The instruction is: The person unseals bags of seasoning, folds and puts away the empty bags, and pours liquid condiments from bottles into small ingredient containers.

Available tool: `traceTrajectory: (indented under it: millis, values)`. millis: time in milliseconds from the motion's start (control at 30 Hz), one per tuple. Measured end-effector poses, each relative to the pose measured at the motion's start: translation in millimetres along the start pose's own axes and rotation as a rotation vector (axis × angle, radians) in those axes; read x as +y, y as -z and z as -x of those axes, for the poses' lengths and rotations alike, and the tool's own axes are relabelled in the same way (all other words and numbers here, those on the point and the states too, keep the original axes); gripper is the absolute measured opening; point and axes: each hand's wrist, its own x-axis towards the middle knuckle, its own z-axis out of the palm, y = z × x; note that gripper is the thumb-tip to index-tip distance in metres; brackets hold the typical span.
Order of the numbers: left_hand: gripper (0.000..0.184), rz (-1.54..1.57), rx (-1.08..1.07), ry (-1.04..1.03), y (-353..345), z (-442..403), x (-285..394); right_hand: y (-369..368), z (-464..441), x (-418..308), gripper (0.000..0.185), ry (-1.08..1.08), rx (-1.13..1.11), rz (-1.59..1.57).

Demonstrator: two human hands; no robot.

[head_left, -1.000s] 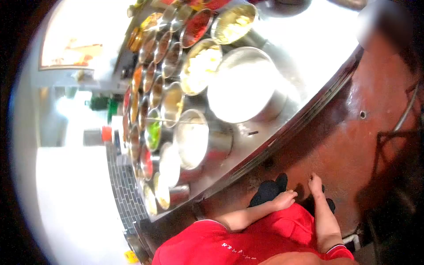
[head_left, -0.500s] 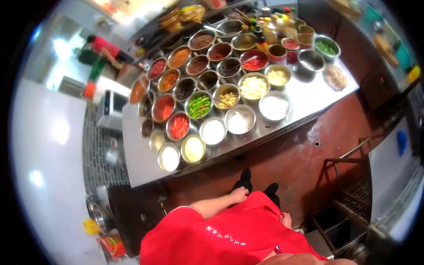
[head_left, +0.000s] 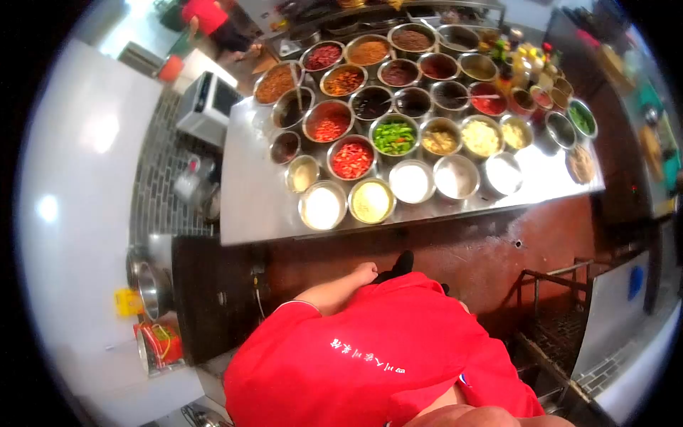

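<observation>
My left hand (head_left: 366, 272) hangs beside the red shirt, above the floor and just short of the metal table (head_left: 267, 217). Its fingers are curled closed with nothing visible in them. Of my right hand only a sliver of skin may show at the shirt's right edge; its fingers are hidden. Nearest on the table are steel pots, among them one of yellowish contents (head_left: 371, 201) and one of white contents (head_left: 322, 206). Behind them stand pots of chopped red peppers (head_left: 352, 158) and green peppers (head_left: 394, 136).
Bottles (head_left: 525, 65) crowd the table's back right. A white appliance (head_left: 206, 107) stands beyond its left end. At lower right is a metal frame (head_left: 555, 277) over the red floor (head_left: 491, 249). Another person in red (head_left: 205, 14) is at the upper left.
The view has swung round and levelled, so the table now lies across the upper half. My left hand appears farther left and higher; my right hand has slipped almost wholly behind the shirt.
</observation>
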Motion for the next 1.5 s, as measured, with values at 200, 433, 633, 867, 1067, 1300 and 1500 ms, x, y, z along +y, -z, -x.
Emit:
traceTrajectory:
  millis: [200, 433, 633, 867, 1067, 1300, 1500]
  values:
    - [0.02, -0.031, -0.054, 0.105, 6.3, 11.5, -57.4, -2.4, -111.3, -14.8, 0.068, 0.258, 0.03, 0.458]
    - [0.024, 0.128, 0.117, 0.063, 0.6, 20.6, -77.8, 23.6, -31.7, -127.9, 0.051, 0.432, -0.233, 0.079]
    - [0.029, 0.354, 0.061, 0.195, -2.6, 49.1, -48.6, 32.4, -105.4, -81.5, 0.052, 0.538, -0.344, 0.332]
    - [0.02, 0.262, 0.129, 0.227, -9.1, 71.7, -34.8, 51.1, -38.4, -121.3, 0.054, 0.323, -0.338, 0.486]
    - [0.021, 0.293, 0.205, 0.149, -30.4, 67.5, -16.9, 38.2, -53.5, -103.5, 0.049, 0.369, -0.368, 0.567]
    - [0.015, 0.791, 0.052, 0.305, -33.1, 65.2, 17.1, 45.4, -118.5, -46.9, 0.042, 0.744, -0.493, 0.633]
    - [0.018, 0.833, 0.111, 0.331, -53.7, 75.1, 13.0, 50.9, -124.5, -39.6, 0.04, 0.806, -0.451, 0.732]
